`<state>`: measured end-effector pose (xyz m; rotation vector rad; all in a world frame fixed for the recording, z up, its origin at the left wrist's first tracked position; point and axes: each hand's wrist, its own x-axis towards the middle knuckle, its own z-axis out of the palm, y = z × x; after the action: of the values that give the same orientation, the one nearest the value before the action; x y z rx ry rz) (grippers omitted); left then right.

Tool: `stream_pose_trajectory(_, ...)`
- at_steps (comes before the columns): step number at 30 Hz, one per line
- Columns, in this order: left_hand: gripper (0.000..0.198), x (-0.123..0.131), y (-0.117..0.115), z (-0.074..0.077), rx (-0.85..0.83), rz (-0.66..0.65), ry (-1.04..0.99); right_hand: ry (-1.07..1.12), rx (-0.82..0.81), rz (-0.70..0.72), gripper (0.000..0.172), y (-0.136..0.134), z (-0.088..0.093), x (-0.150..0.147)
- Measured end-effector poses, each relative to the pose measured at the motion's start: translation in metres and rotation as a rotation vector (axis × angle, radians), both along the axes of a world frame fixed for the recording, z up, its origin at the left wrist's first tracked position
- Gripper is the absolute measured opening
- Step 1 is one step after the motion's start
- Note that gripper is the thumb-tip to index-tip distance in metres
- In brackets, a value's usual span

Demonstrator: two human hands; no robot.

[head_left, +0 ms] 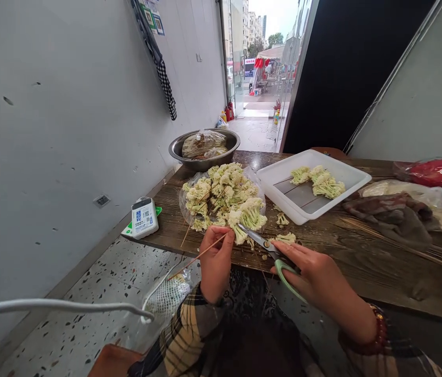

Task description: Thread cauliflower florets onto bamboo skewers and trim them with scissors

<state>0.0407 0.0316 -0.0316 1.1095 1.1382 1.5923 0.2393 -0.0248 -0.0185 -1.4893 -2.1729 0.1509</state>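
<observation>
My left hand (217,256) is closed on a thin wooden skewer (201,256), whose bare end points down to the left. At the fingertips a cauliflower floret (249,213) spreads out, seemingly on the skewer; the joint is hidden by my fingers. Green-handled scissors (262,241) are gripped in my right hand (310,267), their blades reaching to the floret's stem. Whether the blades are fully closed I cannot make out. Just behind lies a heap of cauliflower (224,183) on a clear plastic bag, with skewers sticking out of it.
A white tray (328,209) with cauliflower pieces stands right of the heap. Behind it is a metal bowl (177,149) holding bagged food. A payment speaker box (144,217) sits at the table's left corner. Loose skewers (401,246), a dark cloth (397,217) and a red bag (438,173) lie right.
</observation>
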Motion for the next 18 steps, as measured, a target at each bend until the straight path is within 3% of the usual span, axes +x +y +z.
stream_pose_trajectory(9,0.023,-0.007,0.001,0.003,-0.005,-0.006,-0.147,-0.039,0.036,-0.129,0.044,-0.006,0.009,0.02)
stream_pose_trajectory(18,0.024,-0.006,-0.003,0.003,0.018,-0.003,-0.151,0.007,0.045,-0.111,0.046,-0.007,0.012,0.019)
